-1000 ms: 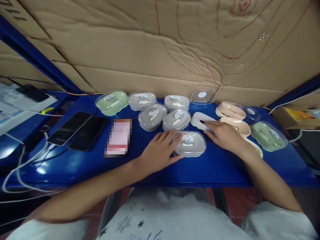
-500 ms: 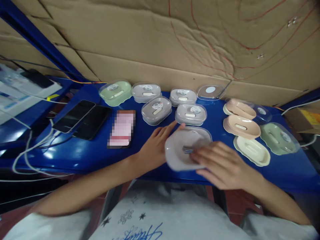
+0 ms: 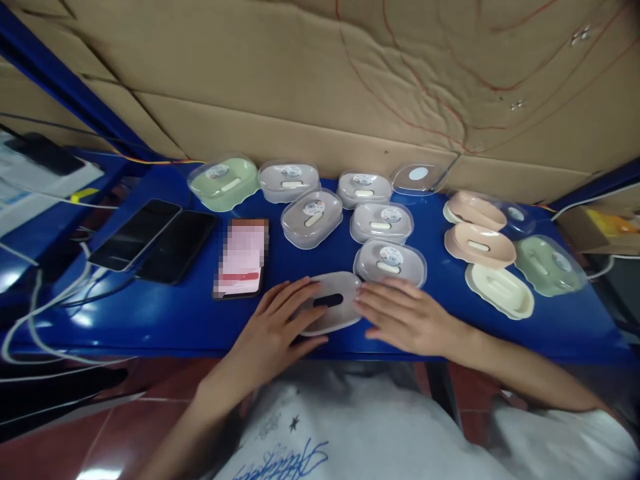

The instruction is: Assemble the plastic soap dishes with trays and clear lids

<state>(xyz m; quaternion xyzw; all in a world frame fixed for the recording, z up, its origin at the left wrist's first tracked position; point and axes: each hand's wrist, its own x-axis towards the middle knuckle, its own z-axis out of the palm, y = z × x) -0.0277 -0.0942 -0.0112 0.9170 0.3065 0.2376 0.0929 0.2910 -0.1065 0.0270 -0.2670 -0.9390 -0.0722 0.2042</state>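
Observation:
A grey soap dish [image 3: 330, 308] with a dark slot in its middle lies on the blue table [image 3: 150, 320] near the front edge. My left hand [image 3: 273, 331] rests on its left side with fingers spread over the rim. My right hand [image 3: 407, 315] lies flat at its right side, fingertips touching the dish. Just behind stands a grey dish with a clear lid [image 3: 391, 262].
Several more lidded grey dishes [image 3: 313, 217] and a green one [image 3: 223, 182] stand at the back. Open pink, cream and green dishes [image 3: 499, 287] lie at the right. Two dark phones [image 3: 155, 240], a pink phone [image 3: 241, 258] and white cables [image 3: 45, 313] lie at the left.
The grey dish that my hands held up off the table half a second ago now lies flat on it, moved a little left. The lidded dish behind it has come into view.

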